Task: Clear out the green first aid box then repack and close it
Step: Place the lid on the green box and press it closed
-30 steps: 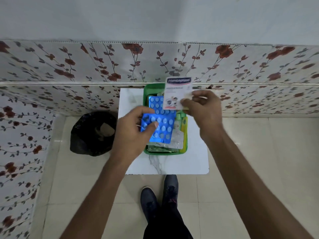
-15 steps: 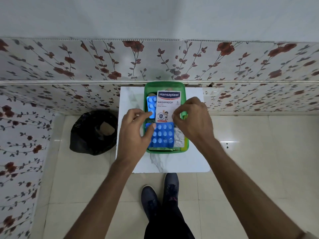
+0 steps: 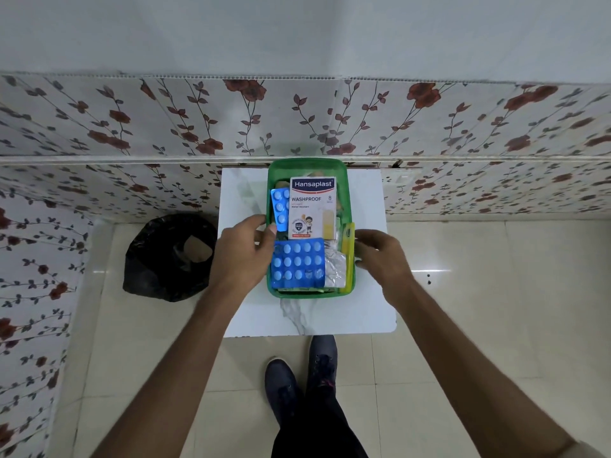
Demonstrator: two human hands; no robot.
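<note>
The green first aid box point(image 3: 344, 180) stands open on a small white table point(image 3: 310, 315). Inside lie a white Hansaplast plaster pack point(image 3: 312, 208), a large blue blister sheet point(image 3: 297, 262) nearer me, a small blue blister strip point(image 3: 280, 209) at the left wall, silver foil point(image 3: 334, 271) and a yellow-green item point(image 3: 347, 249) at the right wall. My left hand point(image 3: 243, 256) is at the box's left side, thumb and fingertip touching its rim by the small strip. My right hand point(image 3: 383, 256) is against the outer right wall, fingers curled and holding nothing.
A black plastic bag point(image 3: 168, 256) sits on the tiled floor left of the table. The table backs onto a floral-patterned wall. My dark shoes point(image 3: 301, 375) are on the floor just in front of the table.
The plaster pack and the large blue blister sheet went down into the box and both hands let go. My hands have moved apart to the box's left and right sides.
</note>
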